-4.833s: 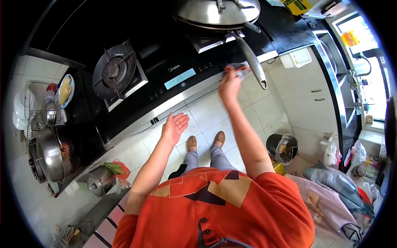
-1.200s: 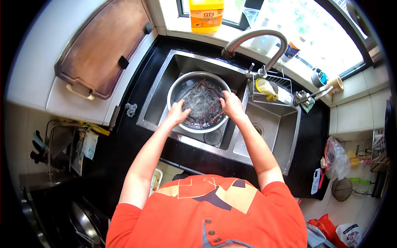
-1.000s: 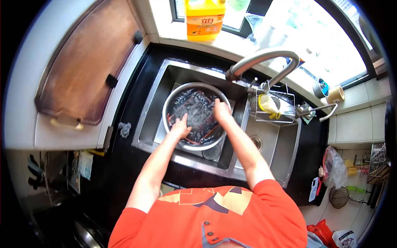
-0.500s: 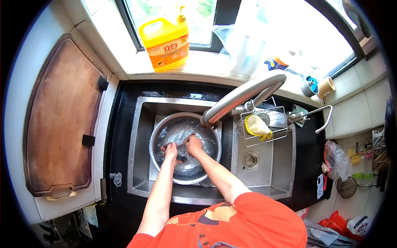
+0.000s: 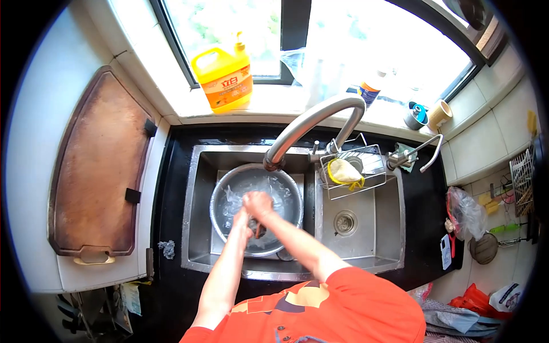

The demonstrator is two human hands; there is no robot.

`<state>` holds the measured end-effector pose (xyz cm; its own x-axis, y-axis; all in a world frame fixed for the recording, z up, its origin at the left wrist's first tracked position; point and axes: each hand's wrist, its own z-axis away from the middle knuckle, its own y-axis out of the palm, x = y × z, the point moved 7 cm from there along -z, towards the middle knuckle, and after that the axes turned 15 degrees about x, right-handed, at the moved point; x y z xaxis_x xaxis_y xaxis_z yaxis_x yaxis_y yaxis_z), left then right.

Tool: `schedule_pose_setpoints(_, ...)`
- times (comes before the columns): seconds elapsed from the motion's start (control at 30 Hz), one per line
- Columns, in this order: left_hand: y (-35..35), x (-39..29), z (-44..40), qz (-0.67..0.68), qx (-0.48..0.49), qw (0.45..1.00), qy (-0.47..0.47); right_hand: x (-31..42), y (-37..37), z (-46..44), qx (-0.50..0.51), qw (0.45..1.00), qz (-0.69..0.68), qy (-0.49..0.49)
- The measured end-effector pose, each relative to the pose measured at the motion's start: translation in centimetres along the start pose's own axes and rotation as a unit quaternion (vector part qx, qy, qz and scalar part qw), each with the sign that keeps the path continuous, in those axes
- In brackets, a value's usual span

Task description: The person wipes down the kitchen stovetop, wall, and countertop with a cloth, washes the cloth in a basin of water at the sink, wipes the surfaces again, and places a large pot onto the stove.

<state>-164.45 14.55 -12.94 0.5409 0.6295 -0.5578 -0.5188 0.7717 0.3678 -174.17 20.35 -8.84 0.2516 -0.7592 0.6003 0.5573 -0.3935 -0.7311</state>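
A round metal basin (image 5: 214, 220) with water in it stands in the left bowl of the sink. Both my hands are over it, close together. My left hand (image 5: 242, 224) is closed round a dark, wet piece (image 5: 258, 231), whose kind I cannot make out; part of it shows on the hand's right side. Crossing above it, my right hand (image 5: 258, 204) is closed, its fingers curled and hidden from me. Whether it grips anything cannot be seen. The curved faucet (image 5: 309, 123) arches over the basin's far right rim.
The right sink bowl (image 5: 366, 246) has a drain, and a wire rack (image 5: 372, 166) with a yellow-edged cloth (image 5: 345, 171) hangs at its back. A yellow detergent jug (image 5: 226, 80) stands on the windowsill. A wooden cutting board (image 5: 103, 171) leans at the left. Crumpled steel wool (image 5: 167, 249) lies on the counter.
My hands have come closer together, with the right hand now above the left. The dark piece has shifted within the basin. The whole view has also shifted slightly.
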Motion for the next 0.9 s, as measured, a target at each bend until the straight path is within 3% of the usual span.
schedule_pose_setpoints(0.03,1.0,-0.3,1.8,0.046,-0.004,0.999,-0.023,-0.6,-0.7,0.0,0.011,0.999,-0.03,-0.02)
schedule_pose_setpoints(0.07,-1.4,1.8,-1.5,0.107,0.043,0.993,-0.017,-1.4,-1.7,0.2,0.021,0.997,-0.056,-0.04)
schedule_pose_setpoints(0.2,-1.9,-1.8,1.3,-0.007,0.064,0.996,0.068,-6.1,-0.5,-1.1,0.117,0.99,0.011,-0.076)
schedule_pose_setpoints(0.23,-2.4,-1.9,1.4,-0.051,0.104,0.993,0.016,-7.6,-1.5,-0.8,0.054,0.998,0.034,0.015)
schedule_pose_setpoints(0.27,-3.8,-1.9,1.6,-0.142,0.013,0.99,-0.013,-8.9,-2.5,-0.2,-0.01,0.992,0.058,0.108)
schedule_pose_setpoints(0.3,-4.1,-2.1,1.3,-0.144,0.007,0.989,-0.035,-10.3,-1.5,-0.4,-0.006,0.983,-0.009,0.183)
schedule_pose_setpoints(0.33,-4.5,-2.0,1.2,-0.147,0.002,0.987,-0.058,-8.5,-0.3,1.3,0.015,0.98,0.04,0.194)
schedule_pose_setpoints(0.37,-4.4,-1.8,1.1,-0.105,-0.013,0.992,-0.066,-7.9,3.9,0.8,0.114,0.985,0.047,0.117)
schedule_pose_setpoints(0.43,-3.6,-1.3,0.2,-0.094,-0.013,0.993,-0.066,-4.2,7.4,3.2,0.159,0.977,0.116,0.088)
schedule_pose_setpoints(0.47,-3.7,-0.7,0.2,-0.084,-0.019,0.994,-0.069,-4.8,10.6,2.2,0.19,0.972,0.138,-0.004)
schedule_pose_setpoints(0.53,-3.3,-0.8,0.8,-0.12,-0.008,0.991,-0.051,-6.2,10.3,1.2,0.224,0.964,0.135,-0.042)
schedule_pose_setpoints(0.57,-3.2,-0.6,1.1,-0.102,-0.009,0.993,-0.058,-6.4,7.5,1.5,0.01,0.977,0.189,-0.093)
schedule_pose_setpoints(0.6,-3.0,-0.5,1.5,-0.084,-0.008,0.994,-0.065,-7.2,4.4,0.9,0.106,0.991,0.073,0.041)
schedule_pose_setpoints(0.63,-3.0,-0.4,1.7,-0.087,-0.011,0.994,-0.065,-8.6,4.1,0.7,0.02,0.991,0.109,0.073)
schedule_pose_setpoints(0.67,-2.6,0.0,1.7,-0.044,0.004,0.997,-0.069,-11.6,4.7,-0.3,0.025,0.98,0.006,0.196)
schedule_pose_setpoints(0.73,-2.3,0.9,1.1,0.001,0.026,0.997,-0.074,-11.2,3.8,-0.4,0.026,0.963,-0.139,0.231)
schedule_pose_setpoints(0.8,-1.5,1.9,-0.5,0.05,0.086,0.991,-0.093,-7.1,3.3,0.3,-0.007,0.953,-0.289,0.094)
schedule_pose_setpoints(0.87,-1.4,1.6,-0.7,0.056,0.077,0.995,-0.039,-2.3,1.6,2.9,0.001,0.913,-0.409,-0.011)
schedule_pose_setpoints(0.9,-4.2,3.3,-5.1,0.13,0.105,0.986,-0.01,0.0,0.1,4.6,0.023,0.924,-0.379,-0.043)
